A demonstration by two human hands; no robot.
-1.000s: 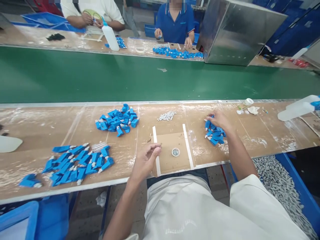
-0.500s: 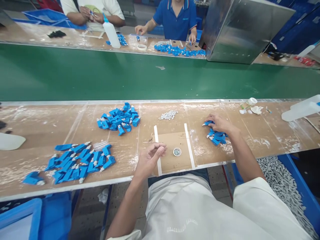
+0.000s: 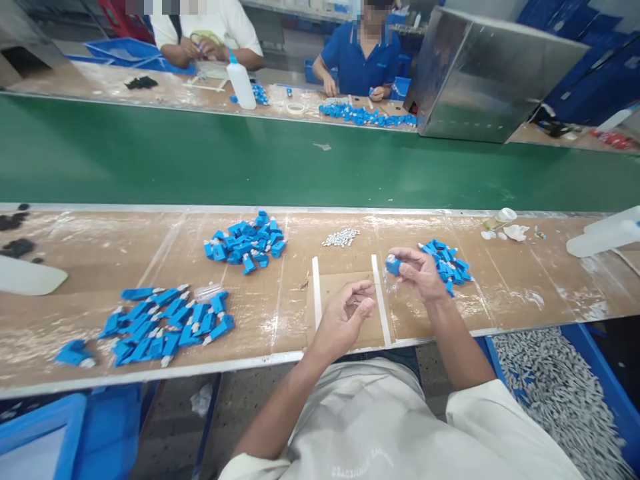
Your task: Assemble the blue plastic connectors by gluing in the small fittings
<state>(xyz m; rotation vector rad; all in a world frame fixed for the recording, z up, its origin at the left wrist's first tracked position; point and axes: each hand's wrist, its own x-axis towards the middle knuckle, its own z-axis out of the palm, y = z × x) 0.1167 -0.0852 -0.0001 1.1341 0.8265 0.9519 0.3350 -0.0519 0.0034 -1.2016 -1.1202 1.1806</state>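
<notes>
Between the fingers of my right hand (image 3: 423, 275) is a small blue plastic part (image 3: 393, 265) with a white tip, raised above the bench. My left hand (image 3: 347, 313) hovers over the taped cardboard patch (image 3: 333, 285), fingers curved and apart, holding nothing I can see. The small round dish seen earlier there is hidden behind it. Just beyond my right hand lies a pile of blue parts (image 3: 453, 263). A heap of tiny white pieces (image 3: 341, 237) sits behind the patch. To the left are another blue pile (image 3: 245, 241) and a spread of white-tipped blue parts (image 3: 150, 327).
A green belt (image 3: 280, 167) runs behind the bench; two people work beyond it beside a metal box (image 3: 495, 73). White bottles (image 3: 605, 230) and a small jar (image 3: 501, 218) stand at right. A blue bin of grey pieces (image 3: 555, 387) sits below the right edge.
My right hand has lifted a blue part from the right pile and brought it left, towards my left hand. My left hand has moved right, over the dish. The view has shifted slightly.
</notes>
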